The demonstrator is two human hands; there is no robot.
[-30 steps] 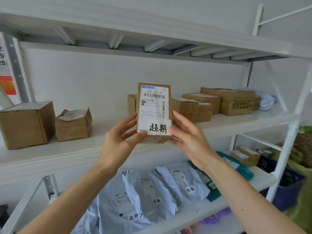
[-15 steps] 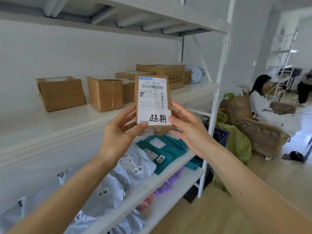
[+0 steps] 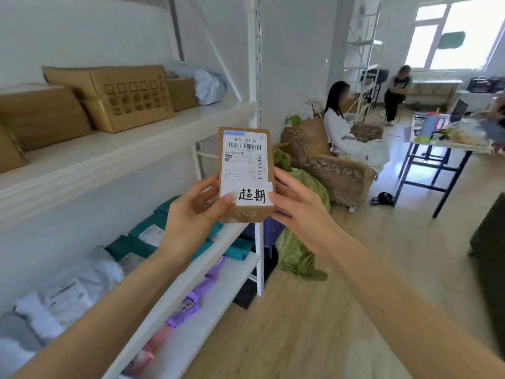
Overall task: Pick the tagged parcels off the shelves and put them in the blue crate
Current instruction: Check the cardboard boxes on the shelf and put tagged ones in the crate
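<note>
A small brown cardboard parcel [image 3: 246, 160] stands upright in front of me, with a white shipping label and a handwritten white tag on its face. My left hand [image 3: 191, 217] grips its lower left edge, thumb on the tag. My right hand [image 3: 297, 212] holds its lower right edge with fingers behind it. Both hands are off the shelf, past the white shelf post [image 3: 258, 77]. A dark blue crate [image 3: 273, 228] shows partly behind the parcel and my right hand, low beside the post.
Cardboard boxes [image 3: 123, 97] sit on the upper shelf [image 3: 136, 143] at left. Teal [image 3: 144, 231], grey and purple mailer bags fill the lower shelves. A green cloth [image 3: 300, 258], a patterned armchair [image 3: 328, 165] with a seated person, and a table [image 3: 448, 149] stand on the wooden floor.
My view has swung right, away from the shelves toward the room. The parcel stays in both hands in the same grip.
</note>
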